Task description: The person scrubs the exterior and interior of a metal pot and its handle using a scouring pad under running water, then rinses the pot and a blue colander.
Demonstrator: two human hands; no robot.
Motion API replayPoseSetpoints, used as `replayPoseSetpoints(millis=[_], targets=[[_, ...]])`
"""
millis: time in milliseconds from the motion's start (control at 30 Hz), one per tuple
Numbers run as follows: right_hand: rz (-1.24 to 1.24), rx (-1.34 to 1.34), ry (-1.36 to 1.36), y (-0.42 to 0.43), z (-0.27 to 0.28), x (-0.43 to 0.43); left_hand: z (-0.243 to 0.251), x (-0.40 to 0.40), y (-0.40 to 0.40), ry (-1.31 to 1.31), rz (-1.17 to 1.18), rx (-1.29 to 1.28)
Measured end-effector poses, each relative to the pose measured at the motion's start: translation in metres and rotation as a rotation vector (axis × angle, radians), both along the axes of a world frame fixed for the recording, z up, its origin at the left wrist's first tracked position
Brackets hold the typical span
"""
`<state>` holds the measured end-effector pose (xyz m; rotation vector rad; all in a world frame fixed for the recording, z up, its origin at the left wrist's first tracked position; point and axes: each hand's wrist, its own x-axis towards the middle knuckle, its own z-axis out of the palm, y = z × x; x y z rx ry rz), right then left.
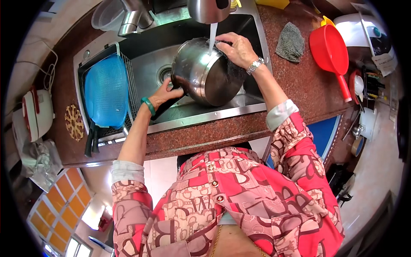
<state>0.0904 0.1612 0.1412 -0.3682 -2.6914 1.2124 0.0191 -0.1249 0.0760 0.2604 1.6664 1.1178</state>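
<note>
A stainless steel pot (189, 70) is tilted on its side over the sink (144, 59), with its darker base facing right and towards me. My left hand (165, 96) grips its black handle (168, 105) at the lower left. Up on the pot's far right side, my right hand (238, 49) presses a dark scouring cloth (236, 71) against the metal; the palm hides part of the cloth. Water (213, 35) runs from the metal faucet (208, 11) onto the pot's side, close to my right fingertips. The pot's mouth is turned away from view.
A blue plastic colander (107, 90) sits in a wire rack (132, 86) at the sink's left. Right of the sink, a grey cloth (290, 42) and a red dipper (329, 48) lie on the granite counter (285, 86). A wooden trivet (74, 122) lies at left.
</note>
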Motion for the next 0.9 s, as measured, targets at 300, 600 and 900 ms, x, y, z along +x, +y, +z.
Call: replayPoseSetpoints(millis=[300, 600, 900], targets=[[0.055, -0.033, 0.031, -0.009, 0.018, 0.024, -0.013, -0.057, 0.078, 0.372, 0.345, -0.139], [-0.024, -0.112, -0.205, 0.045, -0.015, -0.006, -0.058, -0.067, 0.08, 0.625, 0.429, -0.061], [0.215, 0.233, -0.105, 0.024, 0.006, -0.047, -0.02, -0.043, 0.096, 0.712, 0.314, 0.108]])
